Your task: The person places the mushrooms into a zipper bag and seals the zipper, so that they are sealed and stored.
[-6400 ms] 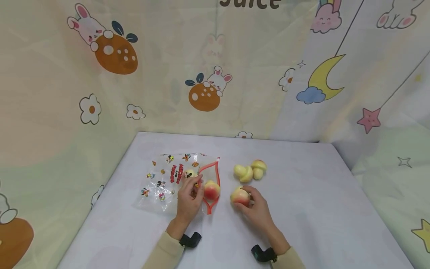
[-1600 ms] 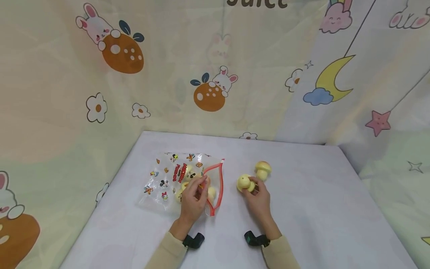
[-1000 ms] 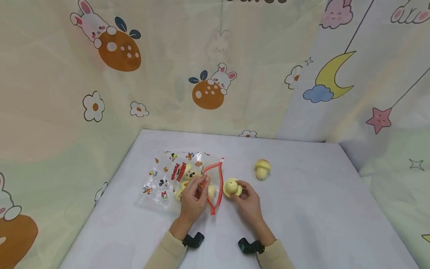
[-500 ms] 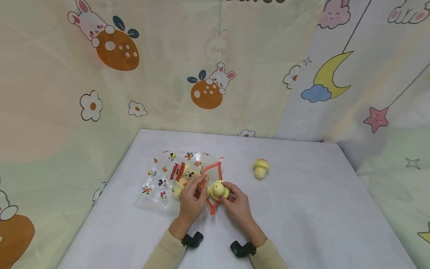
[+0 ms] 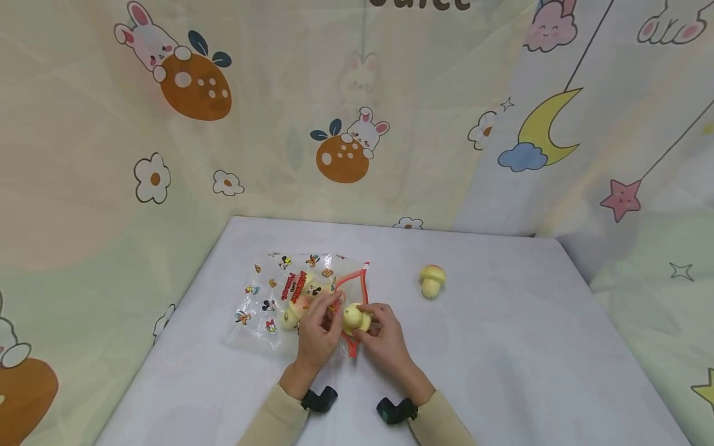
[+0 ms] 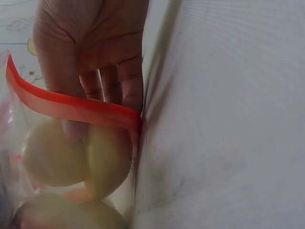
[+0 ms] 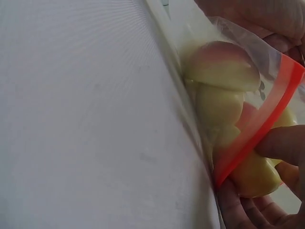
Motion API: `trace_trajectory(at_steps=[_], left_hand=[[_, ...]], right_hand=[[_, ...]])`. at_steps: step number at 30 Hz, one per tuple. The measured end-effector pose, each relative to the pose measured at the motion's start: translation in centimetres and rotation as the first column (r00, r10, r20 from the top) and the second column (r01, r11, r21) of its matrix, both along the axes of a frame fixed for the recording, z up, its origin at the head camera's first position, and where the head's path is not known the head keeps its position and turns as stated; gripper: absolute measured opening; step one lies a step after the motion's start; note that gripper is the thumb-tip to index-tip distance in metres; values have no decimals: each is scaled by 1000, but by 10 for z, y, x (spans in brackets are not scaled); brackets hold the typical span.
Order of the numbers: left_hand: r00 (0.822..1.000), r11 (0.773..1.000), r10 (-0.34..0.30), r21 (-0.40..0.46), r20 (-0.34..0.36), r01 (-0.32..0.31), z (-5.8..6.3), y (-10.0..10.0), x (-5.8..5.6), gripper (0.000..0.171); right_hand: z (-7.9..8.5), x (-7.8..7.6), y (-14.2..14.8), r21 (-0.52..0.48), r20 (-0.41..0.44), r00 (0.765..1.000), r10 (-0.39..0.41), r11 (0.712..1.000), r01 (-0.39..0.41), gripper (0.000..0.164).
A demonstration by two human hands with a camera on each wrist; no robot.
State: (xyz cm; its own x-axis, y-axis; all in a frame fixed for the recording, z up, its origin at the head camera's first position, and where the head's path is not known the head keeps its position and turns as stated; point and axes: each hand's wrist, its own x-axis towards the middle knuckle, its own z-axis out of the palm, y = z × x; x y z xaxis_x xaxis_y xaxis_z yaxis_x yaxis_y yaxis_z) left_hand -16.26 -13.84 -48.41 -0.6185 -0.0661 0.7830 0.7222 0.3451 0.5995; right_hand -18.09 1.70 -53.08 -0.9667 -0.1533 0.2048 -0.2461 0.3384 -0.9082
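Note:
A clear zip bag (image 5: 256, 331) printed with cartoon characters lies on its side, its red-edged mouth facing right. My left hand (image 5: 318, 331) pinches the bag's upper layer near that mouth. With fingers and thumb, my right hand (image 5: 385, 337) holds a pale yellow toy mushroom (image 5: 355, 317) at the opening. The left wrist view shows the right hand (image 6: 90, 38) reaching past the red strip, its thumb on the held mushroom (image 6: 62, 152). Inside the bag are several more mushrooms, including one with a reddish cap (image 7: 221, 67). In the right wrist view my left hand (image 7: 267, 16) is partly visible.
Another toy mushroom (image 5: 432, 280) stands behind and to the right of the hands on the white-covered table (image 5: 502, 347). A patterned cloth backdrop (image 5: 268, 111) hangs around the table's back and sides. Each wrist wears a black camera (image 5: 320, 399).
My right hand has picked a second mushroom off the table and carried it left into the bag's mouth. The earlier ones sit deeper inside. My left hand keeps its hold on the bag.

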Motion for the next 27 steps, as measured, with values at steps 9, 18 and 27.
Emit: trace_trajectory(at_steps=[9, 18, 27], left_hand=[[1000, 1000, 1, 5, 2, -1, 0, 0, -1, 34], [1000, 1000, 28, -10, 5, -28, 1, 0, 2, 35], [999, 999, 34, -13, 25, -33, -1, -1, 2, 36]], right_hand=[[-6, -3, -3, -44, -23, 999, 34, 998, -35, 43], [-4, 0, -2, -10, 2, 997, 72, 997, -72, 52], [1, -2, 12, 26, 74, 997, 12, 1000, -14, 57]])
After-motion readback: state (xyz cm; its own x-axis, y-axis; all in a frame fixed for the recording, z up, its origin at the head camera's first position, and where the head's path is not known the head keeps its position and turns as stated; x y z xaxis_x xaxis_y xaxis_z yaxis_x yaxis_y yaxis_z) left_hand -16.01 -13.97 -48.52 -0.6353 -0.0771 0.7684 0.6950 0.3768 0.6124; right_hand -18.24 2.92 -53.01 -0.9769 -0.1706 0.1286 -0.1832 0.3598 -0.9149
